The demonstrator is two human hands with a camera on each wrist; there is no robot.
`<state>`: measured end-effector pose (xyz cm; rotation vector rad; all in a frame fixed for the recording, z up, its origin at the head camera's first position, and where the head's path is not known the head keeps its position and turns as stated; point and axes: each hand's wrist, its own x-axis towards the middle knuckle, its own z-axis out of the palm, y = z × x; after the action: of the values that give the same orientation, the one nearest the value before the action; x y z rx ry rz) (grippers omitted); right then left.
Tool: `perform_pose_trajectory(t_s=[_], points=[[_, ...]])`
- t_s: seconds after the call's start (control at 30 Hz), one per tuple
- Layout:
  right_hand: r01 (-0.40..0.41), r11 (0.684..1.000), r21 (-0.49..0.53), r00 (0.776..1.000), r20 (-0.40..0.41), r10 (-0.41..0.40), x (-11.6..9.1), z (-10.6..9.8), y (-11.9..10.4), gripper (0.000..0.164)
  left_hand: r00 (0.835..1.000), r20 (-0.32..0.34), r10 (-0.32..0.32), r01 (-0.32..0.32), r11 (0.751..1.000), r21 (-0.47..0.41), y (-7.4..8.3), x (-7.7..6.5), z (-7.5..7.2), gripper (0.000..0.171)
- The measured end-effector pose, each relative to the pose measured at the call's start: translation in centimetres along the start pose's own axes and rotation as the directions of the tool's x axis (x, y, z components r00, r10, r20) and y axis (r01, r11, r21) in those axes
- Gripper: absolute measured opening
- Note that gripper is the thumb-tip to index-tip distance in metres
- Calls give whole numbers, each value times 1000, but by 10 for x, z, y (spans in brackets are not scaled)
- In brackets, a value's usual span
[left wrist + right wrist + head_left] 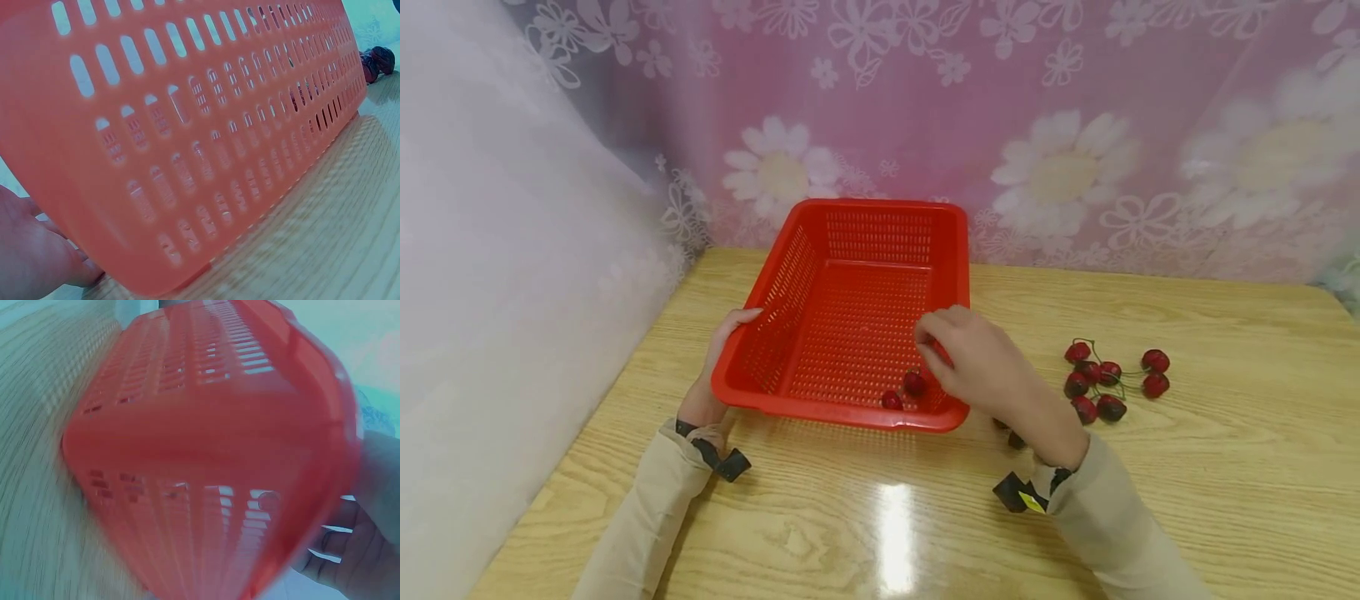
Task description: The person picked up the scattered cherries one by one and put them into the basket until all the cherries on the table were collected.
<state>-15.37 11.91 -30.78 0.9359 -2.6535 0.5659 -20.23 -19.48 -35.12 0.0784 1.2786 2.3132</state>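
A red plastic basket (835, 412) with slotted walls stands on the table. My left hand (718, 350) grips its left side, thumb over the rim and the other fingers against the outside, as the left wrist view shows. My right hand (985, 362) reaches over the basket's near right corner, fingers bent down over the inside; I cannot tell whether a cherry is between them. Below it, a dark red cherry (914, 382) and a smaller-looking cherry (892, 400) lie on the basket floor.
Several cherries (1109, 372) with green stems lie in a cluster on the wooden table (1240, 433) to the right. Another dark cherry (1017, 440) shows partly behind my right wrist. A pink flowered curtain (910, 108) hangs at the back, and white cloth (535, 250) borders the left.
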Motion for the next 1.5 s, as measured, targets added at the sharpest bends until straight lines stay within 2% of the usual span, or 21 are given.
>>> perform_pose_trajectory(t_s=[0.17, 0.27, 0.4, 0.53, 0.63, 0.77, 0.87, 1.17, 1.33, 1.5], points=[[14, 1000, -2, 998, -66, -14, -22, -13, 15, 11, 999, 43, -13, 16, 998, -61, 1, 0, -2, 33], [-33, 999, -20, 997, -77, 31, -38, -23, 28, 12, 998, 65, -11, 16, 997, -82, 2, 1, -3, 33], [-117, 992, -50, 992, -58, 114, -62, -36, 45, 12, 998, 60, 2, 1, 999, -42, 1, 1, -3, 33], [-163, 983, -80, 986, -48, 160, -80, -46, 62, 11, 999, 52, -2, 3, 1000, -28, -1, 1, -3, 34], [-201, 975, -98, 979, -30, 199, -89, -51, 71, 9, 999, 51, -9, 10, 1000, -28, -1, 2, -2, 35], [-256, 960, -116, 965, 34, 261, -97, -54, 80, 9, 999, 45, -7, 9, 1000, -24, -2, 1, -3, 36], [-275, 951, -138, 955, 77, 287, -103, -54, 86, 14, 999, 47, -6, 8, 1000, -28, -2, 1, -3, 36], [-299, 917, -264, 931, 130, 341, -130, -58, 102, 30, 997, 71, -7, 12, 998, -64, 0, 0, -3, 34], [-303, 928, -216, 924, 172, 342, -146, -60, 111, 33, 998, 67, 1, 2, 999, -52, -1, 0, -3, 34], [-304, 938, -164, 910, 243, 337, -162, -60, 118, 36, 994, 111, 11, -4, 998, -67, -2, 3, -5, 33]])
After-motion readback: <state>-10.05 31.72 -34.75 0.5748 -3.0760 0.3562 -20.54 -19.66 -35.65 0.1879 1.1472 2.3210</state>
